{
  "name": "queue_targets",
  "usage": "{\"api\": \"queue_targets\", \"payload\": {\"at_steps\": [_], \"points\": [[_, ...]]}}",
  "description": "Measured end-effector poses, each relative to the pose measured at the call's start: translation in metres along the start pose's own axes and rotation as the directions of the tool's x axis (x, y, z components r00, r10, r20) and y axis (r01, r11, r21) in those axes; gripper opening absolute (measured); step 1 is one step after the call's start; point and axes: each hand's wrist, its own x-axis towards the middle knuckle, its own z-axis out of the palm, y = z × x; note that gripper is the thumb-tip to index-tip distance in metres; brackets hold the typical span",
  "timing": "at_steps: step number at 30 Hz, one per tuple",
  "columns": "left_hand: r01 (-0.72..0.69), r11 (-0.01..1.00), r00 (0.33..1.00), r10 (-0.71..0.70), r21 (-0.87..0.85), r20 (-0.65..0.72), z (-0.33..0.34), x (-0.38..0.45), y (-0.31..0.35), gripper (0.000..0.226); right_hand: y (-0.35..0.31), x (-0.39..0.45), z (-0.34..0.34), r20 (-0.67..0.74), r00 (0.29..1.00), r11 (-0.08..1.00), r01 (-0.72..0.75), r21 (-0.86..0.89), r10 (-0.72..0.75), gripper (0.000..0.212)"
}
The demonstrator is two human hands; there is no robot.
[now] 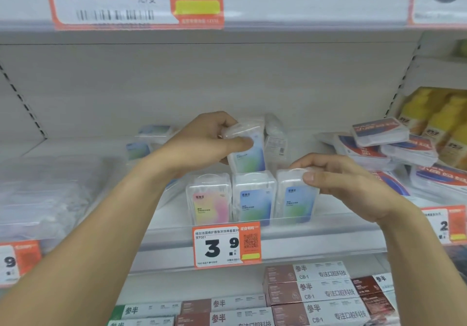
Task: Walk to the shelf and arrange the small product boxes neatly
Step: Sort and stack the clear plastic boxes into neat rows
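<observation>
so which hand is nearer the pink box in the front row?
Left, though narrowly. The left hand grips a blue box up and behind the pink box; the right hand pinches the rightmost front-row box, two places right of it.

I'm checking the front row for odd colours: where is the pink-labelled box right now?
The pink-labelled box stands upright at the left end of the front row, beside a blue-labelled box and just above the 3.9 price tag.

Three clear boxes (254,197) stand in front, one more held above, and two hands (202,143).
</observation>
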Motion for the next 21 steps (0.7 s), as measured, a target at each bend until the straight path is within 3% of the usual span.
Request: {"api": "queue_targets", "payload": {"at_steps": [5, 8, 17, 21], "points": [[-0.030, 0.992, 0.983, 0.007, 0.123, 0.181, 0.003, -0.004, 0.001, 0.032, -0.005, -0.001, 0.004, 0.007, 1.000, 0.999, 0.010, -0.049, -0.010, 0.068], [-0.033, 0.960, 0.953, -0.053, 0.278, 0.297, 0.004, -0.006, 0.002, 0.046, -0.010, -0.002, 0.010, -0.008, 1.000, 0.998, 0.014, -0.060, -0.015, 0.062], [-0.057, 0.911, 0.951, -0.075, 0.408, 0.299, -0.005, -0.005, -0.004, 0.045, -0.019, -0.002, 0.021, -0.028, 1.000, 0.978, 0.004, -0.206, -0.010, 0.043], [-0.036, 0.903, 0.947, -0.106, 0.428, 0.302, -0.006, -0.007, -0.005, 0.056, -0.019, 0.000, 0.024, -0.036, 0.999, 0.960, -0.004, -0.281, -0.006, 0.042]]}}
